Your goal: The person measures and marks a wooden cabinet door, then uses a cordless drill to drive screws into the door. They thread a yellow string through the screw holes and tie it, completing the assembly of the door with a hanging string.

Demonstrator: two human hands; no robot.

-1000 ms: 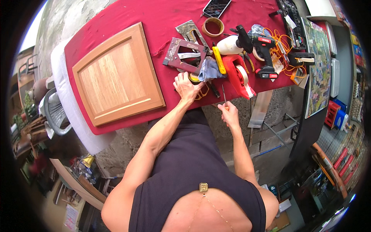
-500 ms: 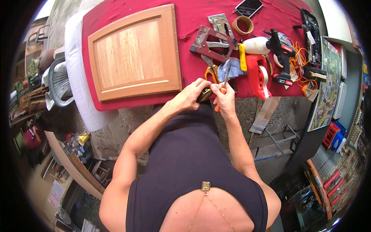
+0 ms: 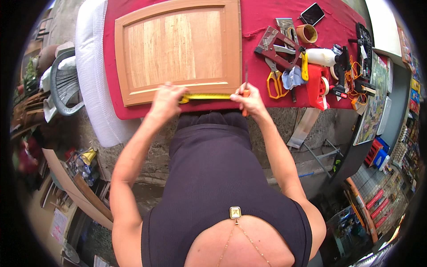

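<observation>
While the yellow tape measure (image 3: 209, 96) stretched along the near edge of the wooden panel (image 3: 169, 49), a hand had hold of it at either end. At the panel's near edge, left of its near right corner, the left hand (image 3: 167, 101) was curled around the tape's case, which it mostly hid; motion blurred the fingers. Just beside the panel's near right corner, the right hand (image 3: 249, 101) was nearly closed, pinching the blade's free end between thumb and finger. It also gripped an orange-handled screwdriver (image 3: 246, 92), whose shaft pointed away from the person, just right of the panel's right edge. Whether the blade touched the wood could not be told.

Beneath the panel spread a red cloth (image 3: 267, 13). To the panel's right lay yellow-handled scissors (image 3: 274, 84), a maroon staple gun (image 3: 275, 46) and a crumpled blue rag (image 3: 292, 78); farther right of it were a yellow cutter (image 3: 304, 66) and a red tape dispenser (image 3: 316, 86). Left of the panel hung white bubble wrap (image 3: 91, 66).
</observation>
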